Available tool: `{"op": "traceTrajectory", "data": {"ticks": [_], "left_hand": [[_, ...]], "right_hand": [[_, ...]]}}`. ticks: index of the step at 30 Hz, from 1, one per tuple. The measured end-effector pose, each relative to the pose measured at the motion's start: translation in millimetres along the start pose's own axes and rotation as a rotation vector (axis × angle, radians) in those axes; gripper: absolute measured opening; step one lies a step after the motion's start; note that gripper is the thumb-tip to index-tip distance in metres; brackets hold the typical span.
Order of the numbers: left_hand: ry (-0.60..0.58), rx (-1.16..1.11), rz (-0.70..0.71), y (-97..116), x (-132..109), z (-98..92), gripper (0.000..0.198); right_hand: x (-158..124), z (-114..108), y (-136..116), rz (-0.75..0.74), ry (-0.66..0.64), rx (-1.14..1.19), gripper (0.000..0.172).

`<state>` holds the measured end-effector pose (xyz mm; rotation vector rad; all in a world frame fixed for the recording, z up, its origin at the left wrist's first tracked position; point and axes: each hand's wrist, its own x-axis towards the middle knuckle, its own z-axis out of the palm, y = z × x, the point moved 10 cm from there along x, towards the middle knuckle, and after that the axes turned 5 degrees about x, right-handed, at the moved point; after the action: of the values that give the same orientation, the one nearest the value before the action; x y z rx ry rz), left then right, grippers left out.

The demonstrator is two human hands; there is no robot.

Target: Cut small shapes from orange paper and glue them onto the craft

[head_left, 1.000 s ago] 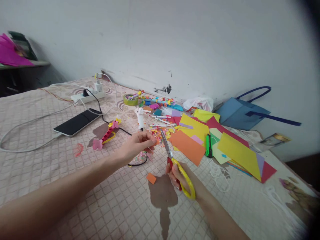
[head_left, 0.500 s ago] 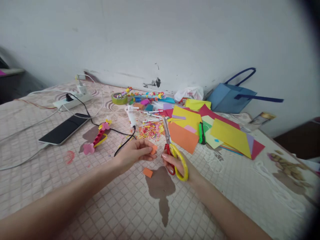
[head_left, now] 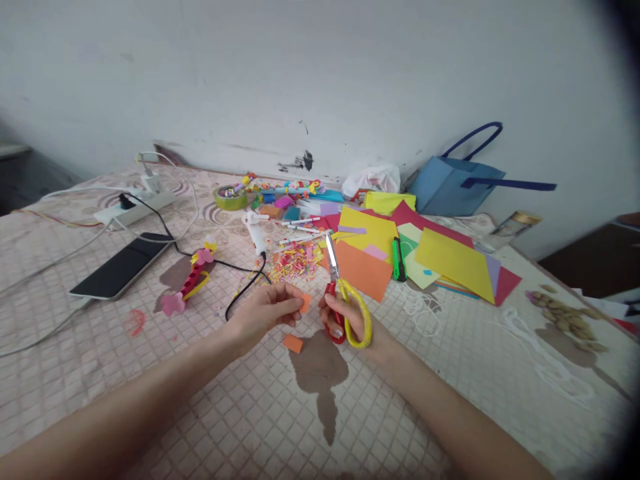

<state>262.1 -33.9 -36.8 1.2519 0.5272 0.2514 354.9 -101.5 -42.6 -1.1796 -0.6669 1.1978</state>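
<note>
Left hand (head_left: 270, 308): fingers pinched together on a small orange paper piece (head_left: 305, 303), which sticks out past the fingertips toward the right hand.
Right hand (head_left: 350, 319): clamped on the handles of the scissors (head_left: 333, 257), around the red and yellow loops; blades look together.
Key relation: held piece sits between the 2 hands, left of the scissors, apart from the blades. Scissors' long axis points away from the person, tips leaning slightly left and reaching beyond the piece, not at it.
2nd orange piece (head_left: 293, 343): on the surface (head_left: 240, 413), on the person's side of the left fingertips, touched by neither hand; left hand is nearer.
Beyond the hands: paper scraps (head_left: 296, 262), white glue gun (head_left: 255, 235) to their left, orange sheet (head_left: 364, 268) to their right.
Green cutter (head_left: 399, 259): just right of that sheet.
</note>
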Motion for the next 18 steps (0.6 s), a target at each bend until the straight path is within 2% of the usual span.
{"op": "traceTrajectory", "data": {"ticks": [6, 14, 18], "left_hand": [[-0.013, -0.07, -0.092, -10, -2, 6.4, 0.025], [0.043, -0.034, -0.067, -12, -3, 6.0, 0.023], [0.031, -0.076, -0.05, -13, -4, 9.5, 0.024]], "right_hand": [[-2, -3, -5, -0.022, 0.04, -0.071, 0.031], [-2, -6, 4, -0.045, 0.022, -0.122, 0.028], [-6, -3, 4, -0.033, 0.02, -0.186, 0.029]]}}
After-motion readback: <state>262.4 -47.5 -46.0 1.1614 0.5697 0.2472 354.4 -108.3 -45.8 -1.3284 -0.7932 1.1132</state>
